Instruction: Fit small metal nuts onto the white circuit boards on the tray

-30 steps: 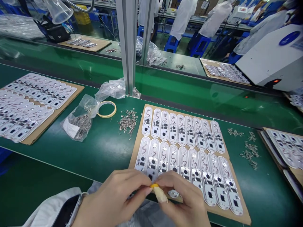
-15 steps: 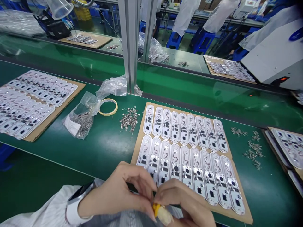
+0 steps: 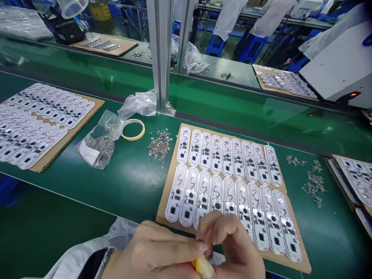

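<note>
Low in the head view, my left hand (image 3: 162, 250) and my right hand (image 3: 232, 242) meet in front of me with closed fingertips. Between them is a small pale, translucent piece with a yellow band, which looks like a finger cot (image 3: 205, 268). Both hands grip around it; whether it sits on a finger is hidden. Just beyond my hands, a cardboard sheet (image 3: 161, 211) bears two rows of white oval casings (image 3: 216, 155) with circuit boards and thin wires. My right hand covers the lower ends of some front-row casings.
Left of the cardboard lie a heap of small metal parts (image 3: 159, 145), a tape roll (image 3: 142, 131) and a plastic bag of metal parts (image 3: 101, 149). Another loaded cardboard (image 3: 84, 116) lies far left. Small parts (image 3: 314, 184) lie right. A metal post (image 3: 159, 58) stands behind.
My left hand has turned and closed in, its fingers now over the yellow band. My right hand's fingers have lifted and curled. The view has shifted slightly.
</note>
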Motion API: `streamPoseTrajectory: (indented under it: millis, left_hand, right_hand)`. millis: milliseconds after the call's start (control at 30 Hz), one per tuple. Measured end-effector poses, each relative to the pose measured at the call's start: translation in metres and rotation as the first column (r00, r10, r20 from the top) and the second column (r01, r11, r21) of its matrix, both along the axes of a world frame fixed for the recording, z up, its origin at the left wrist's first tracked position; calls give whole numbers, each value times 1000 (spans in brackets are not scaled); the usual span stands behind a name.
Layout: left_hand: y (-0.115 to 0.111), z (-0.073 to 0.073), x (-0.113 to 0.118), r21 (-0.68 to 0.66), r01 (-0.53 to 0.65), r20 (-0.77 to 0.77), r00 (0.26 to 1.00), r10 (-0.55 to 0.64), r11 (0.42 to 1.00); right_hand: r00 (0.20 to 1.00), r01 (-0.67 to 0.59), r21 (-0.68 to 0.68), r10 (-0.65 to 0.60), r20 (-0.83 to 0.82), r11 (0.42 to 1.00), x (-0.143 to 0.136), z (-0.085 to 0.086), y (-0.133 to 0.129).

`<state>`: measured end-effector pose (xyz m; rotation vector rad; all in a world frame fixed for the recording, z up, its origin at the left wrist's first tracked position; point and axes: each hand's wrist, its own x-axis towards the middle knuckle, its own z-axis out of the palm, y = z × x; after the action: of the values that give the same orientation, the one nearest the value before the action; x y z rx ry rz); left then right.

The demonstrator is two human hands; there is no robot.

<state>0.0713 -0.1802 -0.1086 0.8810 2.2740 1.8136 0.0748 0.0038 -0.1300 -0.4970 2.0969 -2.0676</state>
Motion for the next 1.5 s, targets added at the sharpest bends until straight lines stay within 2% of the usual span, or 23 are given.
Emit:
streamPoseTrajectory:
  millis: [100,167,333,467,567,633,700,767,833,900,1000,1100,1200,1267,1333,1433,1500]
  left_hand:
    - [3,-6,4,-39,207,218,956,-194,978]
    - [4,-9,6,-58,293,339,905,-258,954]
    - [-4,-7,3,-84,130,557,828,-61,988]
    - [-9,-2,-4,-93,75,577,816,-8,993]
    - [-9,-2,-7,-30,47,605,796,-19,998]
    - [-8,-2,-9,27,53,591,804,-59,998]
    - [-8,-1,-9,3,98,540,837,-84,995]
    - [-10,0,-9,-47,191,463,874,-149,980]
    - [-12,0,-9,-69,278,423,878,-224,958]
    - [-14,-2,-9,-49,316,437,860,-264,948]
    - [-16,-7,-7,-11,277,514,826,-232,961]
    - [-17,-12,-4,-28,191,550,822,-145,981]
    - [-17,-14,-2,-61,20,572,820,18,998]
    - [-16,-15,-2,-65,-40,578,813,71,997]
    - [-16,-15,-2,-107,-16,520,852,70,994]
    - [-18,-13,-4,-279,18,284,957,65,960]
    - [-21,-10,-5,-363,24,163,986,38,931]
  right_hand:
    - [980,-99,144,121,-155,985,-8,2,0]
    - [961,-128,194,171,-218,972,-11,3,-5]
    - [995,1,212,19,-93,977,-8,1,-18]
    - [998,-1,132,9,-54,991,-6,-4,-18]
    - [1000,-5,48,5,7,999,-7,-4,-15]
    - [1000,17,48,-18,24,999,-7,-3,-15]
    - [1000,24,89,-25,0,996,-7,-2,-16]
    - [1000,2,128,1,-21,992,-5,-2,-17]
    - [999,-46,156,41,32,987,-3,-3,-15]
    - [987,-114,171,92,130,979,-1,-4,-11]
    - [970,-195,174,164,179,965,0,-5,-7]
    - [983,-168,186,151,103,968,-3,-2,-7]
    - [990,-139,157,135,38,978,-6,2,-7]
    - [996,-93,137,93,11,986,-7,4,-7]
    - [998,-64,171,65,0,983,-7,4,-6]
    - [995,-84,271,96,-33,959,-6,5,-5]
    - [991,-79,319,109,-75,944,-6,8,-5]
